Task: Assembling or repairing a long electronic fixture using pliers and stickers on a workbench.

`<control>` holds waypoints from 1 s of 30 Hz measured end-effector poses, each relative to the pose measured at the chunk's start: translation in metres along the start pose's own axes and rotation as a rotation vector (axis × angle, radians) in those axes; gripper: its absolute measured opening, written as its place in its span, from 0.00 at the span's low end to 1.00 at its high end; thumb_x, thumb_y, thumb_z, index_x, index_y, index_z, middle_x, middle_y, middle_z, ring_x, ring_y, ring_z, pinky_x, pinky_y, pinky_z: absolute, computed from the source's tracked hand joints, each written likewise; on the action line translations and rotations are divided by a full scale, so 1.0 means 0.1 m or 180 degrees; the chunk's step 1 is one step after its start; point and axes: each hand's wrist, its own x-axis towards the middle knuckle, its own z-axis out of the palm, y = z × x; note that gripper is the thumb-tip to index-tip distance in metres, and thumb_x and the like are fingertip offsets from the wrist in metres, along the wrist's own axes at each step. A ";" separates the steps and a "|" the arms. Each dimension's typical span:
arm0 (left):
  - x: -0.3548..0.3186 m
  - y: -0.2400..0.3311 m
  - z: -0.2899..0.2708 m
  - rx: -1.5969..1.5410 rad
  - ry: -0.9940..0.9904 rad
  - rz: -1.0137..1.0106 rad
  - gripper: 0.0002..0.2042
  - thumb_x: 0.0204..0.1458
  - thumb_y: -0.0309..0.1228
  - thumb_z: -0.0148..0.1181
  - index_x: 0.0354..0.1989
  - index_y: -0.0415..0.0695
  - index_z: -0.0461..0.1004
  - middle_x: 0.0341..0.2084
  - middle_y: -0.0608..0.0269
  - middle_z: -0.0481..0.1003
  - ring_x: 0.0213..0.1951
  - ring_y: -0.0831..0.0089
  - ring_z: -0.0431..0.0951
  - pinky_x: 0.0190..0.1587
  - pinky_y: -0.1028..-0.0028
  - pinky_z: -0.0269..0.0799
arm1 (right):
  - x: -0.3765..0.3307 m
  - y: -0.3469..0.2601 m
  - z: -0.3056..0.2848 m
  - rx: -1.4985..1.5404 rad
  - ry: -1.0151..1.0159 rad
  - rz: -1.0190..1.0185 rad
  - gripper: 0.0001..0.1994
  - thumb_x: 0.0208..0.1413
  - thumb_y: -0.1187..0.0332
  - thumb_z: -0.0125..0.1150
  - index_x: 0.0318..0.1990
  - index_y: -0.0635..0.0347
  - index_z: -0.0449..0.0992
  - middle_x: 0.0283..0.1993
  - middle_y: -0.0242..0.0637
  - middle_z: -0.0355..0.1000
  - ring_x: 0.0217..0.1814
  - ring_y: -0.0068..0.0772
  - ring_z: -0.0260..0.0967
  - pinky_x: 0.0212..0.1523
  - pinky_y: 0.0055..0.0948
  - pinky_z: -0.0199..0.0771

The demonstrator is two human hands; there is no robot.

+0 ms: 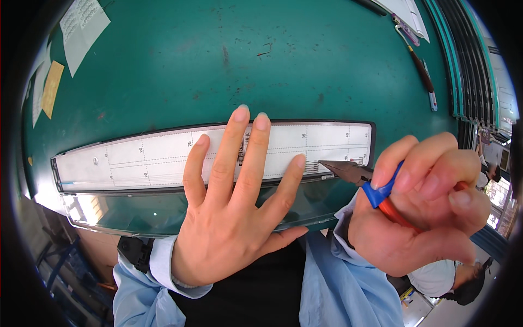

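A long, flat, black-rimmed case (332, 136) lies across the table in front of me, its white inner face ruled with dotted lines. Its clear lid (163, 212) hangs toward me along the near edge. My left hand (229, 201) rests over the case with fingers spread, the fingertips reaching its far rim. Pliers (388, 193) with red and blue handles are gripped in my right hand (425, 201). Their pointed jaws (343, 170) are over the right part of the case, beside a row of small thin metal pieces (311, 166). Another small row (357, 161) shows behind the jaws.
The green tabletop (180, 71) has scuff marks. Papers (81, 32) and a tan slip (52, 90) lie at the far left. A dark-handled tool (422, 71) and a pen (432, 98) lie at the right, near stacked dark frames (474, 60). Another person (457, 278) is at lower right.
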 end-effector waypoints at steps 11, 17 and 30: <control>0.01 0.01 0.01 0.0039 0.0023 0.0007 0.38 0.34 0.57 0.67 0.58 0.56 0.71 0.65 0.36 0.54 0.65 0.40 0.55 0.62 0.47 0.48 | -0.01 -0.02 0.01 -0.0039 0.0091 0.0045 0.26 0.64 0.41 0.35 0.50 0.51 0.70 0.36 0.35 0.58 0.31 0.28 0.55 0.21 0.22 0.63; 0.00 0.01 0.00 0.0060 0.0011 0.0021 0.38 0.34 0.57 0.66 0.58 0.56 0.71 0.65 0.35 0.54 0.65 0.40 0.55 0.62 0.47 0.48 | 0.00 0.00 0.02 0.0035 0.0056 0.0034 0.26 0.64 0.41 0.34 0.50 0.51 0.69 0.36 0.35 0.58 0.31 0.28 0.55 0.21 0.22 0.64; -0.02 -0.01 0.01 0.0010 0.0124 0.0050 0.39 0.37 0.57 0.66 0.59 0.49 0.70 0.64 0.35 0.57 0.65 0.39 0.58 0.63 0.47 0.46 | 0.04 0.05 -0.01 0.0201 -0.0097 0.0021 0.26 0.65 0.41 0.32 0.50 0.51 0.68 0.37 0.36 0.59 0.30 0.28 0.56 0.21 0.22 0.65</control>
